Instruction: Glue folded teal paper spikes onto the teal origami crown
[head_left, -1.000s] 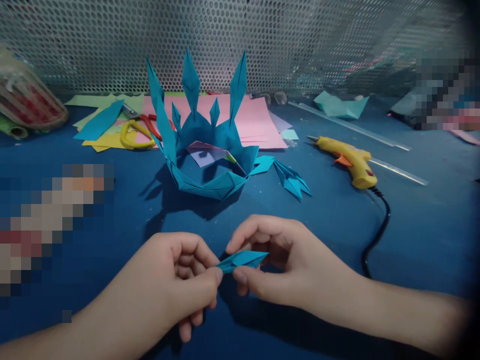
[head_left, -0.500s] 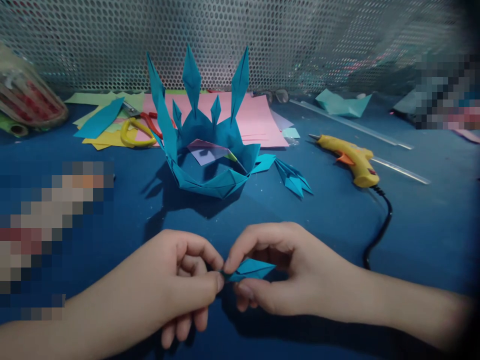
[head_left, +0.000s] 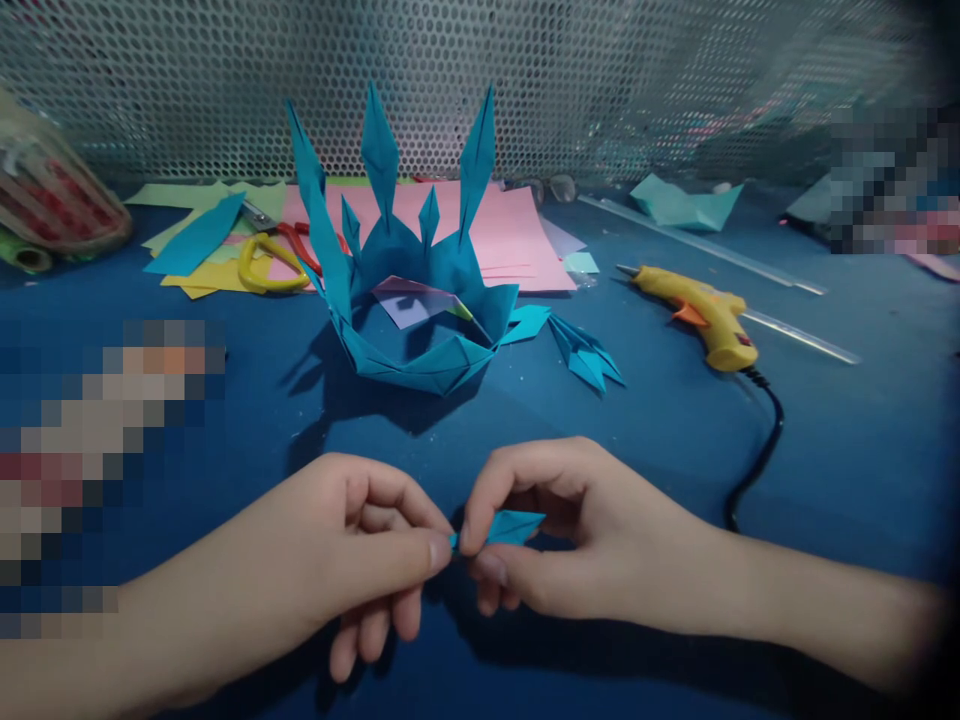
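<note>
Low in the view, my left hand (head_left: 360, 555) and my right hand (head_left: 570, 530) pinch the two ends of a small folded teal paper piece (head_left: 506, 527). Both hands have thumb and forefinger closed on it just above the blue table (head_left: 847, 440). Behind them stands a teal origami crown (head_left: 409, 275) with several tall spikes, open in the middle. Loose folded teal pieces (head_left: 581, 352) lie at the crown's right side.
A yellow glue gun (head_left: 701, 312) with a black cord (head_left: 761, 450) lies to the right, beside clear glue sticks (head_left: 795, 338). Pink paper (head_left: 517, 240), yellow and green sheets and yellow-handled scissors (head_left: 262, 265) lie behind the crown. A perforated metal screen (head_left: 525, 80) closes the back.
My hands have drawn closer together on the small teal piece. It shows shorter between the fingers than a second ago. The crown and tools have not moved.
</note>
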